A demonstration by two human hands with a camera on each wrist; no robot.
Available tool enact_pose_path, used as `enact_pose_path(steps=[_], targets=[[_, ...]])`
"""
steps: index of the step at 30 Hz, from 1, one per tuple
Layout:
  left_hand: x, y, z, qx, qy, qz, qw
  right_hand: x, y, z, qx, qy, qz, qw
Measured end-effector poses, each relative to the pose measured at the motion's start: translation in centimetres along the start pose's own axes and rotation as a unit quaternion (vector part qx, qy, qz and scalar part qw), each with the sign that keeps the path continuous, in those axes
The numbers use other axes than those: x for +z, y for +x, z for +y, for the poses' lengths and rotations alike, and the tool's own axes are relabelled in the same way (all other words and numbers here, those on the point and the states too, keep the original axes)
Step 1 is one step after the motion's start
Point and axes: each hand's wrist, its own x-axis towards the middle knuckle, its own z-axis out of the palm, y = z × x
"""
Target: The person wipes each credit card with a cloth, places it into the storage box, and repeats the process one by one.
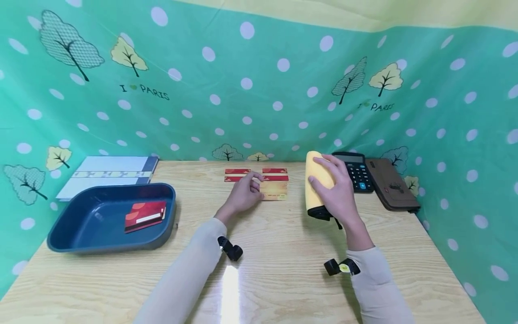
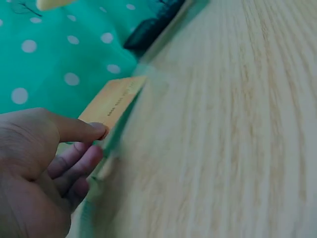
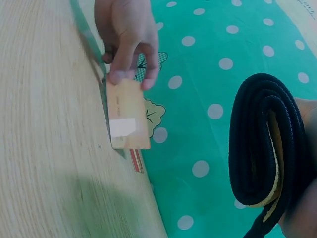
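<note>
My left hand (image 1: pixel 244 192) pinches a gold bank card (image 1: pixel 277 191) by its left edge, thumb on its face in the left wrist view. Just behind it on the table lie two red cards with white stripes, one at left (image 1: pixel 237 175) and one at right (image 1: pixel 275 174). The right hand (image 1: pixel 334 180) grips a rolled yellow cloth (image 1: pixel 314 177) with a black underside. Its dark layered end (image 3: pixel 255 144) faces the right wrist camera. In that view the gold card (image 3: pixel 130 106) hangs from the left fingertips.
At left stands a dark blue basin (image 1: pixel 97 247) with several red cards (image 1: pixel 145 216) inside. A pale notebook (image 1: pixel 109 168) lies behind it. A black calculator (image 1: pixel 355 173) and a brown zipped pouch (image 1: pixel 391 184) sit at the back right. A patterned curtain (image 1: pixel 259 108) encloses the table.
</note>
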Motion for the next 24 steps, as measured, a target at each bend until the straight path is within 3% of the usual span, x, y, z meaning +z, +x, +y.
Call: enact_pose_path(steps=[3, 7, 19, 24], targets=[[-0.9, -0.7, 0.8, -0.005, -0.059, -0.003, 0.9983, 0.0, 0.0, -0.1, -0.001, -0.001, -0.009, 1.0000], [-2.1, -1.8, 2.0, -0.010, -0.125, 0.017, 0.9919, 0.2, -0.1, -0.3, -0.007, -0.004, -0.018, 0.9998], [-4.2, -5.7, 2.8, 0.042, -0.156, 0.081, 0.9835, 1.1, -0.9, -1.2, -0.036, 0.006, -0.022, 0.9991], [-4.9, -6.6, 2.8, 0.056, -0.158, 0.112, 0.9794, 1.7, -1.2, -1.8, -0.055, 0.011, -0.021, 0.9982]])
